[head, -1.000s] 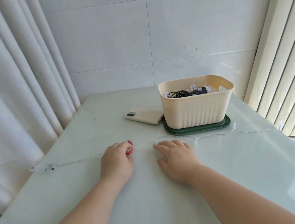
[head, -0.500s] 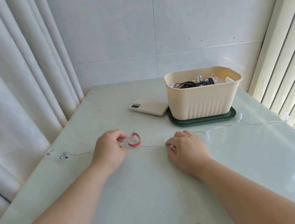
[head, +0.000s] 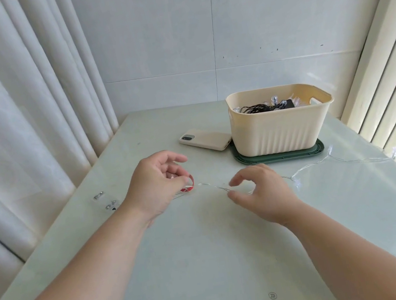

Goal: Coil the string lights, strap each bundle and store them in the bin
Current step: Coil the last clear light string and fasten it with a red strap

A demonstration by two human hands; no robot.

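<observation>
A thin clear string light wire (head: 351,161) with small bulbs lies across the glass table (head: 209,252), from two metal end pieces (head: 110,205) at the left to the right edge. My left hand (head: 158,182) hovers just over the table, fingers curled, and holds a small red strap loop (head: 190,184) at its fingertips. My right hand (head: 261,191) pinches the wire between thumb and forefinger, a little right of the strap. The cream bin (head: 280,133) stands at the back right, with a dark coiled bundle and clear bulbs inside.
The bin sits on a dark green lid (head: 279,156). A beige phone (head: 205,139) lies left of the bin. White curtains hang along the left edge, vertical blinds along the right, and a tiled wall stands behind the table.
Both hands have risen off the table. My right hand went from lying flat by the wire to pinching it. My left hand has turned, with the red strap at its fingertips.
</observation>
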